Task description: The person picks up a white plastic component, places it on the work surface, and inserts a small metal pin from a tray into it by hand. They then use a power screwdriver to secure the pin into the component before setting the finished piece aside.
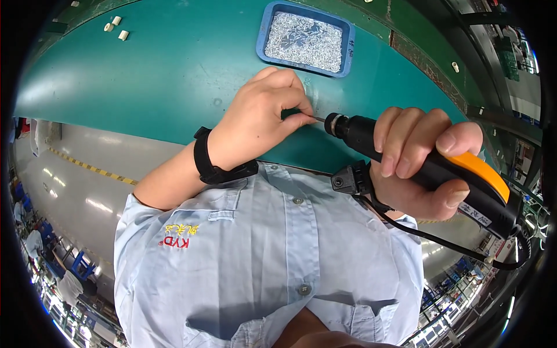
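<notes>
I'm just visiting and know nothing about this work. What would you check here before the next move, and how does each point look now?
1. Right hand has a firm-looking grip on the power screwdriver: ok.
2. Left hand steady at the tip of the bit: ok, thumb and finger pinched there.
3. Small piece in that pinch: cannot tell, fingers hide it.
4. Blue tray stocked: ok, many small shiny pieces.
5. White pieces apart from the hands: ok.
</notes>
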{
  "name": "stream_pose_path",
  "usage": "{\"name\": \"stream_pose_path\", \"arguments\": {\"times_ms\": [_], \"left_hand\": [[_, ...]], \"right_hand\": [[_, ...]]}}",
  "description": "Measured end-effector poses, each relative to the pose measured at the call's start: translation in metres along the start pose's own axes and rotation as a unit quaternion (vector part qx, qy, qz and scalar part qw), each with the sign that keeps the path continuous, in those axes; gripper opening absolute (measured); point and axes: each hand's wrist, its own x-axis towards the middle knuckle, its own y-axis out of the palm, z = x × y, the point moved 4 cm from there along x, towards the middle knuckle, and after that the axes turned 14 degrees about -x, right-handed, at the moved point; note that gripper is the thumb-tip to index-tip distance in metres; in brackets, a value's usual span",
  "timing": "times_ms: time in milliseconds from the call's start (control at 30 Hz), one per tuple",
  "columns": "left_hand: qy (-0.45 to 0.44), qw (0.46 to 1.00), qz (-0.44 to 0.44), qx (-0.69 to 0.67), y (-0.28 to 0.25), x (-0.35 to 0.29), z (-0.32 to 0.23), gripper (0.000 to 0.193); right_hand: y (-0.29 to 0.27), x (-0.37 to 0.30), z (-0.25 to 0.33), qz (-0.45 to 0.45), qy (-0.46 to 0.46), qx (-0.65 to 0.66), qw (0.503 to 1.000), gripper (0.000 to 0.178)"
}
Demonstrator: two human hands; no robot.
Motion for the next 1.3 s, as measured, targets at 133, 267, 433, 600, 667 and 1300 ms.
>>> {"name": "stream_pose_path", "arguments": {"times_ms": [133, 267, 433, 600, 667, 1300], "left_hand": [[0.015, 1.0, -0.025, 0.003, 0.004, 0.0, 0.002, 0.017], [-0.029, 0.995, -0.084, 0.051, 0.011, 0.002, 0.022, 0.02], [-0.108, 0.994, -0.013, -0.018, 0.016, -0.005, 0.047, 0.026], [-0.097, 0.987, -0.036, -0.122, 0.013, -0.006, 0.058, 0.027], [-0.128, 0.983, -0.009, -0.131, 0.011, -0.004, 0.058, 0.027], [-0.1, 0.989, 0.004, -0.108, 0.008, -0.002, 0.061, 0.022]], "right_hand": [[-0.001, -0.001, -0.004, 0.009, 0.017, -0.034, 0.999, 0.041], [0.0, -0.004, -0.013, -0.056, 0.087, -0.054, 0.993, 0.043], [0.0, -0.006, -0.024, -0.098, 0.112, -0.045, 0.988, 0.044], [0.004, -0.006, -0.033, -0.09, 0.098, -0.027, 0.991, 0.042], [0.01, -0.005, -0.038, -0.094, 0.113, -0.089, 0.985, 0.041], [0.016, -0.002, -0.05, -0.059, 0.126, -0.15, 0.979, 0.04]]}}
